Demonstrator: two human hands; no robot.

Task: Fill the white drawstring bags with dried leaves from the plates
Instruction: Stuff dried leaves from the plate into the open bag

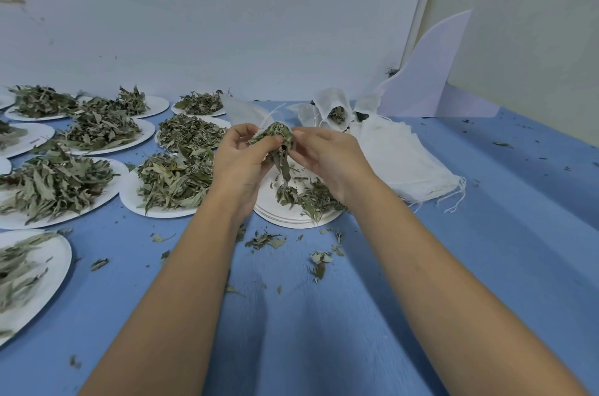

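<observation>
No readable text, labels, brands, numbers, signs on plates (162,213), drawstring bags (405,162), table (324,314).

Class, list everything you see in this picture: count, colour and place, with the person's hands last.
table: one, blue, under everything.
plates of leaves: at least ten, white, left half.
plate stack: one, white, few leaves, below the hands.
bag in hand: one, white, leaf-stuffed, centre.
leafy open bag: one, white, behind the hands.
empty bags: one pile, white, right of the plate stack.
loose leaves: many, grey-green, scattered on the table.
board: one, pale lilac, far right corner.
left hand, right hand: two, gripping the bag in hand.
</observation>
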